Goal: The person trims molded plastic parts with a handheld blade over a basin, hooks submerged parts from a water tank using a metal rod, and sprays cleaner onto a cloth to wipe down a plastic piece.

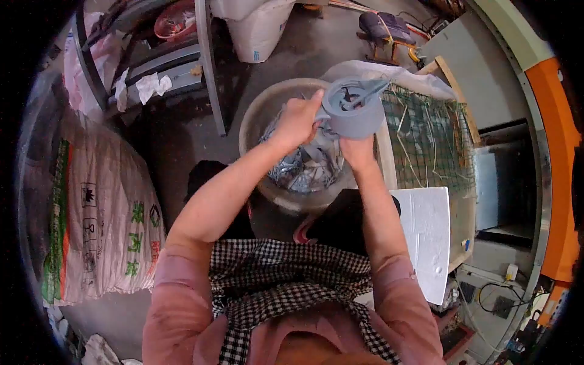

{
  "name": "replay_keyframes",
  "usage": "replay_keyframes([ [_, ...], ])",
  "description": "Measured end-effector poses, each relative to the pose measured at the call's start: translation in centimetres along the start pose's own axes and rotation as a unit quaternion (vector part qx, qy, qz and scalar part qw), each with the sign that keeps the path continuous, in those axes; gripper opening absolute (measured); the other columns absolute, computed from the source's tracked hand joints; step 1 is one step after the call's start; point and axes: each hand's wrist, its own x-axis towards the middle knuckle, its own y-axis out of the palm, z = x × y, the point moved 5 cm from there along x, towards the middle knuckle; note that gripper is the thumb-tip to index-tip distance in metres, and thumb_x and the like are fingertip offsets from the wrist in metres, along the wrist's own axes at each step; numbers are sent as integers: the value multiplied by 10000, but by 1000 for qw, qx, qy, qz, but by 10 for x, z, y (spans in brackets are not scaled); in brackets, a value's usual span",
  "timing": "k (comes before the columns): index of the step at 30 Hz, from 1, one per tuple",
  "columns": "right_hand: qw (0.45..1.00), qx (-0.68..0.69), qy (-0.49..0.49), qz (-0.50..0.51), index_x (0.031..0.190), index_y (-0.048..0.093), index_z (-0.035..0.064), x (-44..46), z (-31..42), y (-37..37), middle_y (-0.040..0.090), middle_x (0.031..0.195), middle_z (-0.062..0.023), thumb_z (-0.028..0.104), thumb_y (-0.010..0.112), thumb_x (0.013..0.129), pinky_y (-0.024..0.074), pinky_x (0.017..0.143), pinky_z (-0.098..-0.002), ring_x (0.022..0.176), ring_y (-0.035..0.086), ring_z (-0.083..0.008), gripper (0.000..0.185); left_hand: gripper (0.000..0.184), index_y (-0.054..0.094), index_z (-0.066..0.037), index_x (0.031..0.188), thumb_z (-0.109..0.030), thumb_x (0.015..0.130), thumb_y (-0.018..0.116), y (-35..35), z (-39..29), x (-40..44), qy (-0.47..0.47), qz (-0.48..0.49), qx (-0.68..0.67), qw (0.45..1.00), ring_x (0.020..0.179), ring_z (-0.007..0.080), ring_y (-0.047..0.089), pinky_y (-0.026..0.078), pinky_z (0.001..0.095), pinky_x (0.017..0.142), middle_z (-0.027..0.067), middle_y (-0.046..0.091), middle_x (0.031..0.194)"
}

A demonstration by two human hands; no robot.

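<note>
Gripping jug (356, 121) with left hand (298, 121), right hand (358, 152) beneath, grip hidden, impossible to tell, over right rim of tub (248, 131), near green net (420, 140), white board (429, 243) by right forearm (380, 210), sack (106, 225) and rack (212, 73) leftward.

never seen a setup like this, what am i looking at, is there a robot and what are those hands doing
There is no robot here. A person wears a camera on their head, and this single picture looks forward and down from it, so their arms reach in from the bottom.

The left hand grips the handle of a grey jug. The right hand is under the jug, its fingers mostly hidden. Below is a wide basin holding a silvery pile, too unclear to name.

To the right are a green net and a white board; on the left stands a printed sack.
</note>
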Motion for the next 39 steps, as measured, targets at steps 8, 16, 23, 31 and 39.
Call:
replay_keyframes([
  [8, 974, 195, -11, 112, 1011, 568, 55, -18, -13, 5, 558, 1056, -161, 80, 557, 734, 382, 883, -412, 1021, 492, -338, 278, 523, 409, -67, 510, -411, 903, 428, 0, 18, -3, -123, 49, -121, 984, 307, 111, 280, 221, 254, 332, 15, 355, 404],
  [16, 984, 103, 93, -114, 897, 618, 74, 2, 3, -17, 625, 885, -99, 89, 620, 667, 466, 722, -389, 832, 587, -305, 231, 531, 382, -71, 509, -425, 903, 412, 13, 8, -4, -125, 50, -175, 975, 316, 117, 281, 228, 260, 336, 22, 339, 409],
  [23, 715, 509, 370, 304, 839, 538, 63, -35, -39, 36, 478, 597, 0, 222, 520, 846, 314, 428, -232, 487, 415, -85, 160, 527, 375, -76, 496, -412, 897, 436, 2, 20, 5, -161, 77, -184, 967, 323, 124, 293, 225, 270, 337, 24, 342, 410],
  [31, 721, 468, 383, 337, 751, 567, 20, -11, -34, 3, 383, 526, 2, 234, 447, 880, 265, 411, -245, 454, 368, -112, 277, 480, 536, -57, 765, -496, 891, 386, -12, 31, 20, 13, -62, 143, 988, 447, 121, 358, 297, 257, 410, 14, 420, 551],
  [39, 925, 20, 259, 277, 927, 591, 46, -56, -53, -55, 608, 879, -183, 187, 543, 783, 467, 759, -415, 846, 585, -347, 207, 450, 526, -48, 846, -497, 833, 526, 6, 23, 12, -139, -55, -135, 980, 558, 109, 374, 310, 250, 492, -8, 424, 674],
])
